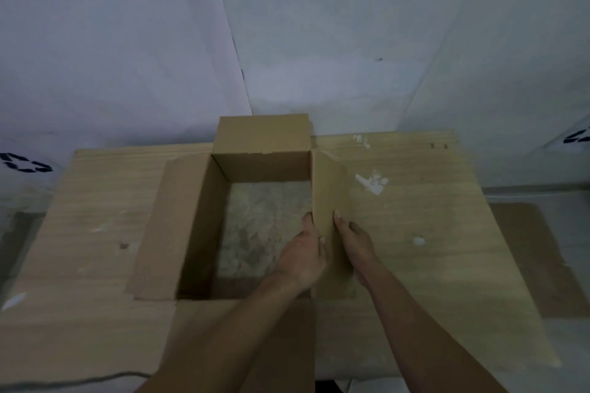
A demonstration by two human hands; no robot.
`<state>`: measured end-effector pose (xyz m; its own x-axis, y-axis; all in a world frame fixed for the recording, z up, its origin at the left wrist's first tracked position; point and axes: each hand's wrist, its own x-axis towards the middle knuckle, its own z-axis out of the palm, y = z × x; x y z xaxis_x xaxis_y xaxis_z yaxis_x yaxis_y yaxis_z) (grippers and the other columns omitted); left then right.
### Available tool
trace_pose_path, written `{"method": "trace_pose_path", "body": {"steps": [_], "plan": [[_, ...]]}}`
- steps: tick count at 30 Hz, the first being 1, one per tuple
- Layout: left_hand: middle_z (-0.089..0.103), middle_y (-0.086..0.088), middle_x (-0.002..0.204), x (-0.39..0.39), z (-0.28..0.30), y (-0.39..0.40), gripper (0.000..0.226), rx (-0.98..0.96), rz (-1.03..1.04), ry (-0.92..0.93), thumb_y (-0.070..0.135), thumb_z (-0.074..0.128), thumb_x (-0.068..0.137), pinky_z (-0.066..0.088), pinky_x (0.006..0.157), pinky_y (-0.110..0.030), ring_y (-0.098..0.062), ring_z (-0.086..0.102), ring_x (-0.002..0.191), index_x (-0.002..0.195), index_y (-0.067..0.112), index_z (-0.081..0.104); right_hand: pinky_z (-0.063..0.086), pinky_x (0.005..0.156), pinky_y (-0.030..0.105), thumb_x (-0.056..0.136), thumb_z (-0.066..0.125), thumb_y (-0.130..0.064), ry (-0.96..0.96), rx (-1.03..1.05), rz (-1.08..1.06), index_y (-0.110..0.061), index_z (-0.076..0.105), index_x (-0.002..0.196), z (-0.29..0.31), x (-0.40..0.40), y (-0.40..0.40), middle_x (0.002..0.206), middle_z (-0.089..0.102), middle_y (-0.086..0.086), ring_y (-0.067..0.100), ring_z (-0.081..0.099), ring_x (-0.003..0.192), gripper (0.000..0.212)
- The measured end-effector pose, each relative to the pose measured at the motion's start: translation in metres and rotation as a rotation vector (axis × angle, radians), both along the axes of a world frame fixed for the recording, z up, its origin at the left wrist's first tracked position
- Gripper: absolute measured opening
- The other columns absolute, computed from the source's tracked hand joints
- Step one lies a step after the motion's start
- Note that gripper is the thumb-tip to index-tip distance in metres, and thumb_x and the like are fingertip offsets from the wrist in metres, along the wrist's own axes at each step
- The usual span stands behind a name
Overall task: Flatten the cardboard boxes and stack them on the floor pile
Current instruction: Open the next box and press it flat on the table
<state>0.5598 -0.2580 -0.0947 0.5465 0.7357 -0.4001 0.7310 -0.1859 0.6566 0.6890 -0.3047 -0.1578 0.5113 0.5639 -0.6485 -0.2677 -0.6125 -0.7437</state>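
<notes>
A brown cardboard box (255, 169) stands open on a wooden surface (431, 233). It sits near the middle, close to the back edge. Its four top flaps are folded out. You can look right down through the box and see a pale, stained patch at the bottom.

The far flap (263, 134) stands up at the back, in front of the wall. The left flap (172, 223) lies out flat on the surface. The near flap (198, 344) spreads toward the person, under the arms. The right flap (329, 198) stands partly up, tilted out over the surface.

Both hands are on that right flap. The left hand (303, 257) reaches in from the box side. Its fingers curl on the inner face of the flap, so its grip is tight on the flap. The right hand (356, 242) is on the outer side. Its thumb lies against the outside of the flap and the other fingers tuck behind it, so its grip is tight on the flap too. The two hands are just beside each other, with the flap between them.

White smears (372, 183) mark the surface to the right of the box. A grey-white sheet (351, 41) covers the wall behind. A flat piece of cardboard (539, 258) lies on the floor at the right, past the edge of the surface
</notes>
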Motion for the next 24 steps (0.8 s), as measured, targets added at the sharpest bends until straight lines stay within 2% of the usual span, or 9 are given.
{"method": "trace_pose_path", "body": {"steps": [4,8,10,13,16,19,22,23,24], "plan": [[0.064,-0.011,0.117,-0.019,0.016,0.005,0.053,0.085,0.037,0.024,0.021,0.043,0.099,0.049,0.078,-0.035,-0.029,0.065,0.100,0.145,0.013,0.018,0.050,0.097,0.036,0.093,0.054,-0.063,-0.035,0.121,0.040,-0.018,0.058,0.136,0.022,-0.024,0.007,0.130,0.064,-0.003,0.014,0.061,0.112,0.062],[0.063,-0.011,0.121,-0.057,0.048,0.021,0.042,0.090,0.206,-0.156,0.023,0.041,0.100,0.048,0.084,-0.034,-0.030,0.063,0.106,0.140,0.016,0.029,0.050,0.098,0.035,0.089,0.059,-0.064,-0.091,0.224,0.153,-0.026,0.055,0.138,0.063,-0.051,0.019,0.131,0.062,-0.009,0.011,0.060,0.115,0.062],[0.063,-0.012,0.123,-0.081,0.062,0.030,0.038,0.156,0.294,-0.226,0.030,0.042,0.102,0.049,0.090,-0.037,-0.031,0.061,0.111,0.137,0.015,0.037,0.050,0.096,0.032,0.091,0.062,-0.056,-0.118,0.297,0.212,-0.030,0.057,0.133,0.087,-0.071,0.026,0.127,0.065,-0.012,0.008,0.062,0.112,0.050],[0.064,-0.012,0.124,-0.118,0.086,0.043,0.037,0.225,0.331,-0.293,0.037,0.043,0.103,0.046,0.085,-0.032,-0.032,0.060,0.112,0.131,0.014,0.043,0.051,0.088,0.027,0.093,0.065,-0.043,-0.176,0.393,0.271,-0.031,0.056,0.132,0.124,-0.104,0.033,0.122,0.067,-0.013,0.004,0.063,0.108,0.042],[0.066,-0.008,0.121,-0.149,0.114,0.055,0.037,0.237,0.349,-0.374,0.041,0.046,0.101,0.048,0.087,-0.034,-0.029,0.061,0.110,0.128,0.015,0.046,0.051,0.091,0.032,0.093,0.064,-0.043,-0.269,0.476,0.301,-0.032,0.055,0.134,0.159,-0.131,0.039,0.124,0.065,-0.011,0.009,0.062,0.111,0.043],[0.065,0.001,0.113,-0.164,0.148,0.060,0.033,0.248,0.368,-0.515,0.038,0.049,0.101,0.047,0.085,-0.028,-0.020,0.062,0.109,0.123,0.014,0.051,0.050,0.099,0.044,0.086,0.057,-0.054,-0.387,0.536,0.282,-0.035,0.056,0.133,0.194,-0.148,0.039,0.130,0.059,-0.004,0.016,0.058,0.116,0.051],[0.062,0.008,0.101,-0.171,0.181,0.065,0.028,0.257,0.359,-0.586,0.039,0.046,0.103,0.042,0.074,-0.007,-0.013,0.063,0.101,0.115,0.015,0.053,0.043,0.101,0.038,0.086,0.045,-0.052,-0.486,0.591,0.303,-0.034,0.053,0.129,0.235,-0.158,0.036,0.138,0.042,0.000,0.016,0.049,0.120,0.048],[0.063,0.009,0.099,-0.174,0.189,0.068,0.031,0.240,0.365,-0.603,0.045,0.045,0.102,0.043,0.076,-0.006,-0.011,0.063,0.098,0.113,0.018,0.054,0.039,0.099,0.035,0.086,0.042,-0.050,-0.519,0.607,0.322,-0.035,0.052,0.129,0.249,-0.160,0.036,0.139,0.040,-0.001,0.015,0.046,0.122,0.046],[0.065,0.009,0.101,-0.176,0.193,0.072,0.039,0.210,0.377,-0.631,0.057,0.045,0.098,0.047,0.085,-0.015,-0.014,0.064,0.100,0.113,0.023,0.055,0.037,0.098,0.035,0.086,0.040,-0.050,-0.558,0.625,0.347,-0.035,0.052,0.129,0.263,-0.161,0.036,0.140,0.039,-0.001,0.015,0.043,0.124,0.047]]}}
